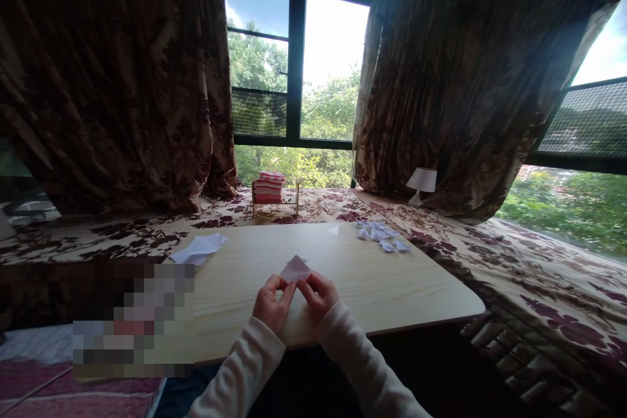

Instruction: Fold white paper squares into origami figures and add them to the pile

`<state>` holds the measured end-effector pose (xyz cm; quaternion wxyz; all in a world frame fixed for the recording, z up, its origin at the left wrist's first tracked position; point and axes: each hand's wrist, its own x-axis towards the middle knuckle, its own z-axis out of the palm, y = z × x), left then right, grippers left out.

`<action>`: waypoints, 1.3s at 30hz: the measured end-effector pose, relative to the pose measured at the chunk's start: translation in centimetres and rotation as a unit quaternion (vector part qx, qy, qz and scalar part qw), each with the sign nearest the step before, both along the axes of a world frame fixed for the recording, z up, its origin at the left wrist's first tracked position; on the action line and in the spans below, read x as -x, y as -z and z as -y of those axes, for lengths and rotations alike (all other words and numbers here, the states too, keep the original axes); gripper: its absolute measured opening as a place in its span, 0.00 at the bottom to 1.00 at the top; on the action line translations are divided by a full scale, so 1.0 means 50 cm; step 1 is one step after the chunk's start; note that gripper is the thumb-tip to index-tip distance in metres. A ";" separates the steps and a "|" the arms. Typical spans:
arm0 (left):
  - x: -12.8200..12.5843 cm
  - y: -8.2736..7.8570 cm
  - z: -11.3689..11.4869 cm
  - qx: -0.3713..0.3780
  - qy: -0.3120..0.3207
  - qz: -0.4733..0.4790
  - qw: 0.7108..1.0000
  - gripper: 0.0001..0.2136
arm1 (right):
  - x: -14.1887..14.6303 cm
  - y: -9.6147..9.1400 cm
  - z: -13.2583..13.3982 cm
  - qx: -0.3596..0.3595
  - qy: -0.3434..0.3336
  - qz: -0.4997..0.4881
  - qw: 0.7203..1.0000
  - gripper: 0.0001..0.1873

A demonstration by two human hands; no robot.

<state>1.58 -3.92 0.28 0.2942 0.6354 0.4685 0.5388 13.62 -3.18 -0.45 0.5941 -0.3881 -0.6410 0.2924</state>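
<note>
Both hands pinch a small folded sheet of white paper point(296, 268) above the near part of the table point(392, 294). The paper's pointed corner faces away from me. My left hand point(273, 300) grips its left lower edge between thumb and fingers. On the right lower edge, my right hand point(318, 292) closes in the same way, and the two thumbs almost meet. Several folded white paper pieces point(379, 233) lie in a group at the table's far right. Some loose white paper sheets point(200, 248) rest at its far left.
Beyond the table, a small rack point(297, 199) holds a stack of striped cloths point(269, 187) on the flower-patterned ledge cover point(215, 212). A white lamp point(422, 181) stands farther right. A blurred-out patch covers the table's left end. Long curtains point(122, 78) flank the window.
</note>
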 end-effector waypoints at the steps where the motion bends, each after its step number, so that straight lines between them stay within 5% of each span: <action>1: 0.000 0.000 0.000 -0.002 0.002 0.002 1.000 0.11 | 0.000 -0.001 0.002 -0.003 -0.001 0.004 1.000 0.09; 7: 0.002 -0.010 0.004 0.004 0.015 0.040 0.999 0.12 | -0.002 -0.008 0.006 0.006 0.005 -0.013 1.000 0.12; 13: 0.004 -0.009 -0.006 0.031 -0.051 0.163 0.985 0.17 | -0.011 0.004 -0.008 0.027 0.041 -0.002 0.999 0.15; 16: 0.002 -0.005 -0.008 0.035 -0.012 0.210 0.977 0.18 | -0.010 0.010 -0.011 0.023 0.045 0.007 0.999 0.16; 20: -0.001 -0.003 -0.005 0.051 0.052 0.191 0.979 0.14 | -0.007 0.013 -0.011 0.015 0.037 0.005 0.999 0.16; 29: 0.000 -0.009 -0.001 0.060 0.024 0.164 0.984 0.12 | -0.010 0.011 -0.012 0.036 0.055 -0.052 0.996 0.11; 35: -0.004 -0.008 -0.007 0.045 -0.025 0.241 0.969 0.15 | -0.009 0.013 -0.011 0.029 0.042 -0.065 0.997 0.11; 39: -0.001 -0.005 -0.006 0.042 -0.002 0.214 0.976 0.15 | -0.009 0.013 -0.010 0.034 0.026 -0.062 0.997 0.10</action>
